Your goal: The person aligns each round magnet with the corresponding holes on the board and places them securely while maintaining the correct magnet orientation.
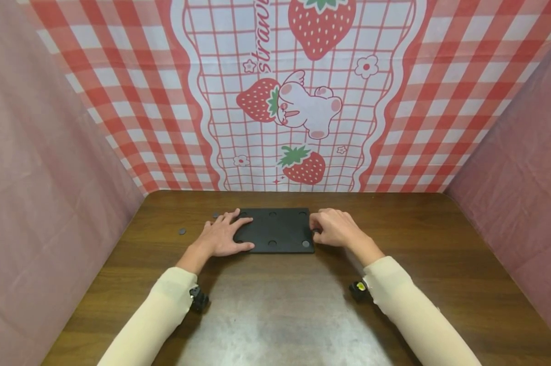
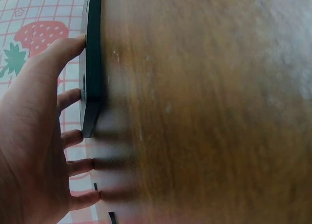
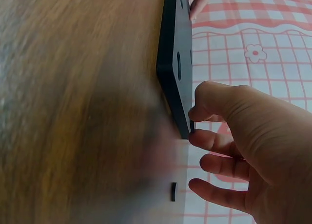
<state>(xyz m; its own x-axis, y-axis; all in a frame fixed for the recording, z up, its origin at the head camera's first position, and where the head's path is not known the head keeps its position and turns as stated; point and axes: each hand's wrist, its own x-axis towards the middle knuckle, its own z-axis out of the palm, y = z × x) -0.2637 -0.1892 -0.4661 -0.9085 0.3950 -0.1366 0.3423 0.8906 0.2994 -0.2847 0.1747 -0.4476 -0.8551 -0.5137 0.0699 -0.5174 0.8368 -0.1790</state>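
Observation:
A flat black rectangular plate (image 1: pixel 275 231) with several round recesses lies on the table. A small grey disc (image 1: pixel 305 244) sits in its near right recess. My left hand (image 1: pixel 223 235) spreads over the plate's left end, thumb and some fingertips touching it, other fingers beyond its edge. My right hand (image 1: pixel 334 227) is at the right edge, pinching a small dark disc (image 3: pixel 192 125) between thumb and index finger. Seen from the right wrist, another small dark disc (image 3: pixel 173 192) lies on the table below those fingers; the hand hides it in the head view.
Left of the plate, one grey disc (image 1: pixel 182 231) lies on the wooden table (image 1: pixel 266 305). A second disc (image 1: pixel 215 215) is close to the left fingertips. A strawberry-print cloth (image 1: pixel 284 127) hangs behind the table, with pink cloth (image 1: pixel 509 142) at both sides.

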